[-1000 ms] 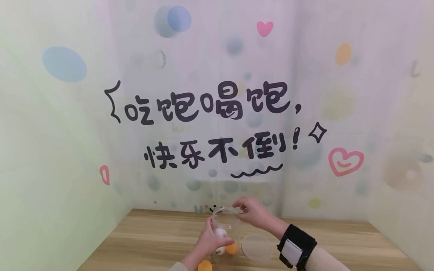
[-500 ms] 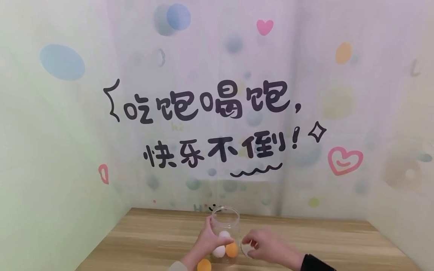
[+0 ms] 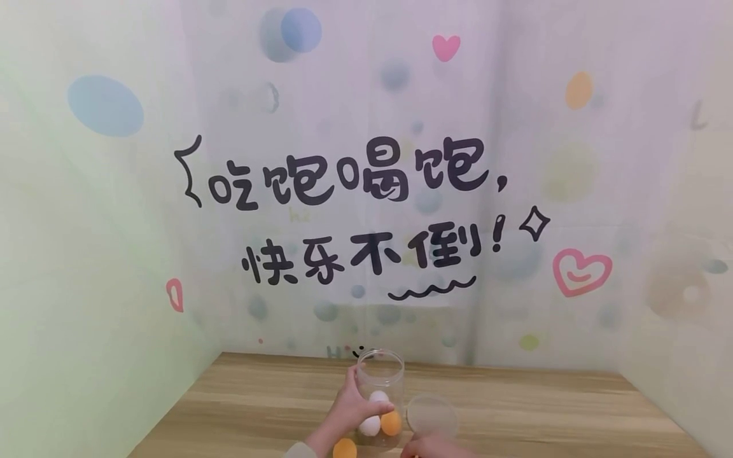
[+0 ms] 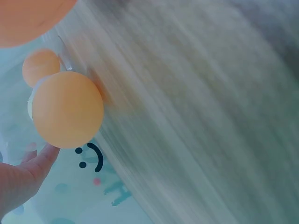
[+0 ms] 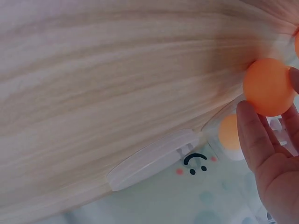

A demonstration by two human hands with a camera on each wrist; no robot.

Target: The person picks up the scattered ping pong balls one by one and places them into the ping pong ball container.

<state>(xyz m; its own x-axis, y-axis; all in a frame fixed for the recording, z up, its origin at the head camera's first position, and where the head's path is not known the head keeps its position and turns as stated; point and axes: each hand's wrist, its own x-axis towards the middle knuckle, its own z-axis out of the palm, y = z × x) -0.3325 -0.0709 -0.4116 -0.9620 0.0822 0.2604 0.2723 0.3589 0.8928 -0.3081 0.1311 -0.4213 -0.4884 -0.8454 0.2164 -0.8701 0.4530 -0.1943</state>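
My left hand [image 3: 349,410] grips a clear plastic jar [image 3: 382,375] standing upright and lidless, its thumb across the front. Inside sit two white balls [image 3: 369,425] and an orange ball [image 3: 391,422], which look like table tennis balls. At the lower edge of the head view, my right hand [image 3: 438,447] is mostly cut off. The right wrist view shows its fingers pinching another orange ball [image 5: 268,87] just off the wooden surface. A loose orange ball [image 3: 345,448] lies by my left wrist. Part of my left hand [image 4: 23,184] shows in the left wrist view.
A round translucent lid [image 3: 432,416] lies on the wooden table [image 3: 532,407], right of the jar. Behind the table hangs a pale printed cloth [image 3: 366,318] with dark lettering. Another orange ball [image 4: 32,18] fills the left wrist view's upper left corner.
My right hand has left the jar's rim, passed down over the lid and reached the lower edge, where it now holds an orange ball. My left hand stays on the jar.
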